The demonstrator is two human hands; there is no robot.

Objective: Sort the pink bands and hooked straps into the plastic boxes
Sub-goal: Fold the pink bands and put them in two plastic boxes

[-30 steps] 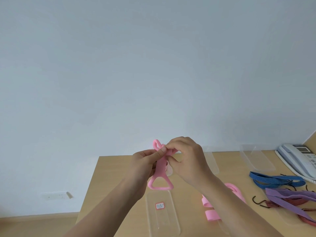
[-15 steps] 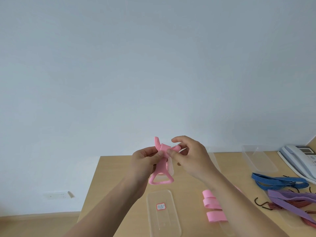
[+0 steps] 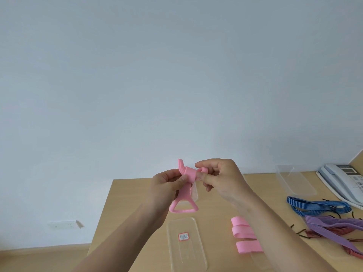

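Note:
Above the wooden table (image 3: 127, 195), my left hand (image 3: 167, 185) pinches the upper part of a pink band (image 3: 184, 199), whose triangular loop hangs below my fingers. My right hand (image 3: 220, 177) pinches the band's other end, which is curled between thumb and forefinger. A clear plastic box (image 3: 186, 246) with a small red-edged label lies on the table under my hands. More pink bands (image 3: 245, 236) lie folded beside my right forearm. Hooked straps lie at the right: a blue one (image 3: 318, 205), a purple one (image 3: 334, 226) and a red one (image 3: 322, 232).
Another clear plastic box (image 3: 294, 181) lies at the back right of the table. A white desk telephone (image 3: 343, 181) sits at the far right edge. A grey-blue wall fills the background, with a wall socket (image 3: 62, 224) low at the left.
My hands have drawn slightly apart, and the curled end of the pink band now shows between my right thumb and forefinger. The view has shifted a little, uncovering the folded pink bands on the table.

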